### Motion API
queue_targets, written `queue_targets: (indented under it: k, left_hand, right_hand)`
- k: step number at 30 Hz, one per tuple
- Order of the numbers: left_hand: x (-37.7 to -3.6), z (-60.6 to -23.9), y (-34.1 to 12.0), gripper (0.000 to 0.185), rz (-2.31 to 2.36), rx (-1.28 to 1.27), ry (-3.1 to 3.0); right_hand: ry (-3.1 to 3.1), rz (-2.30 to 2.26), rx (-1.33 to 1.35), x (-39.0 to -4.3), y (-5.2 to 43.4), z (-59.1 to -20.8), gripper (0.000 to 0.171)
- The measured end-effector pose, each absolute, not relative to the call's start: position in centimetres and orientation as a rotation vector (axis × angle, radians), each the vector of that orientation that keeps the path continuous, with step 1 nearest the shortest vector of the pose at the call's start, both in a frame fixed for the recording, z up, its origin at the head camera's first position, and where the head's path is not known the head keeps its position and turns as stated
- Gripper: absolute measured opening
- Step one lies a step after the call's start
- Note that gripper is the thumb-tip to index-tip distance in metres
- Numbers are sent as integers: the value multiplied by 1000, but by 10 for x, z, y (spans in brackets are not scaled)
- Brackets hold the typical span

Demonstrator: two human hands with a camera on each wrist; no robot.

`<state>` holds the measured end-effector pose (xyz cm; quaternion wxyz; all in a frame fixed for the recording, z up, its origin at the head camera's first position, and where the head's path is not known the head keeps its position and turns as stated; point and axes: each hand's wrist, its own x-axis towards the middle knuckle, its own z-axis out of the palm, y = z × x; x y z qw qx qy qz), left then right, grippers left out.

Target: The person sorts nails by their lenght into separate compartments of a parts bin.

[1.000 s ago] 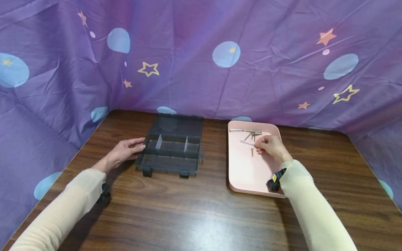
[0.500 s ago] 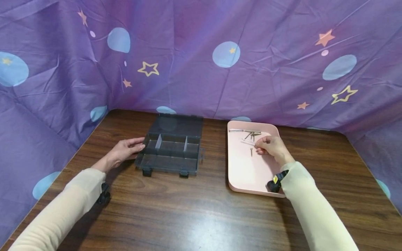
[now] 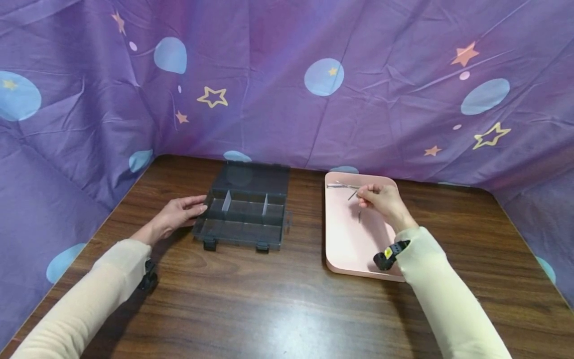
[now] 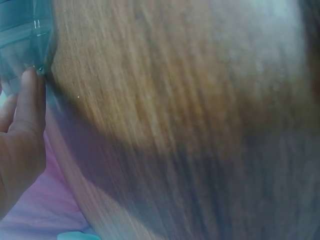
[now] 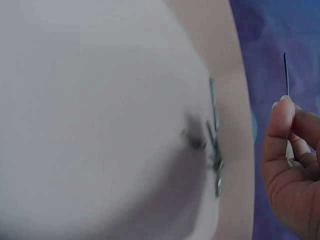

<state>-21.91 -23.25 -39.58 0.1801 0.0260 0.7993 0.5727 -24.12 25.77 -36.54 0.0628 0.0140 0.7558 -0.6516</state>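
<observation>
My right hand (image 3: 381, 199) pinches a thin silver nail (image 5: 286, 75) between thumb and fingertips, above the far part of the pink tray (image 3: 345, 244). In the right wrist view the nail's thin end points up out of the fingertips. Several other nails or screws (image 5: 217, 165) lie along the tray's far edge, partly behind the hand in the head view. One short screw (image 3: 359, 217) lies apart, nearer the tray's middle. My left hand (image 3: 177, 214) rests its nearly straight fingers and thumb against the left side of a smoky clear compartment box (image 3: 242, 232), whose lid lies back.
The box has two pale dividers (image 3: 227, 203) in its back row and two black latches (image 3: 262, 247) at its front. Brown wooden table (image 3: 251, 294) surface separates box and tray. A purple patterned cloth (image 3: 269, 99) hangs behind and beside the table.
My right hand has lifted and shifted slightly left and away, with the nail in its fingertips now tilted over the far end of the tray. The left hand and box stay put.
</observation>
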Motion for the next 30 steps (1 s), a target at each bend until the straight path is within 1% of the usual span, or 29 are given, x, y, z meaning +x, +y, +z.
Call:
queue_targets:
  k: [4,11,18,30]
  left_hand:
    - [-219,-396,-232,57,1614,69,2260]
    - [-218,-395,-232,56,1616,71,2262]
    - [-218,-395,-231,55,1615,57,2268]
    - [-217,-395,-230,56,1618,62,2262]
  right_hand:
    - [2205,-2040,14,-241,242,-360,18]
    - [2186,-2032,15,-242,216,-355,10]
    - [2104,-2104,-6,-242,191,-354,11]
    - [2118,-2062,-19,-239,140,-354,5]
